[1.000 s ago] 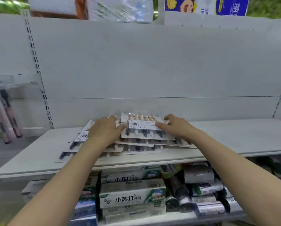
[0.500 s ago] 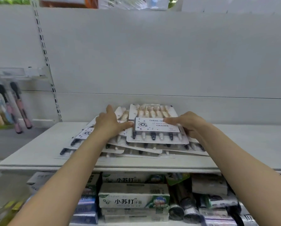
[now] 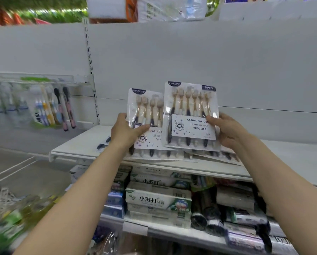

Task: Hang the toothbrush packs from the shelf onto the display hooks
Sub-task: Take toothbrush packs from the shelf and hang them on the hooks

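Both hands are raised in front of the white shelf [image 3: 76, 144], each clamped on its own toothbrush pack. By the left hand [image 3: 125, 132] the left pack [image 3: 146, 122] is gripped at its left edge, the thumb laid across the front of the label card. By the right hand [image 3: 227, 129] the right pack [image 3: 191, 116] is gripped at its right edge, thumb on the front beside the printed label. Both packs are held upright, brush heads upward, lifted clear of the shelf. The right pack is overlapped in front of the left pack's right side, so that part of the left label is hidden. More packs [image 3: 214, 155] are left lying flat in a loose pile on the shelf just below the hands. To the left, other toothbrush packs [image 3: 49, 109] are seen hanging from a hook rail [image 3: 43, 79] on the back panel, blurred. Toothpaste boxes [image 3: 157, 199] are stacked on the lower shelf beneath.
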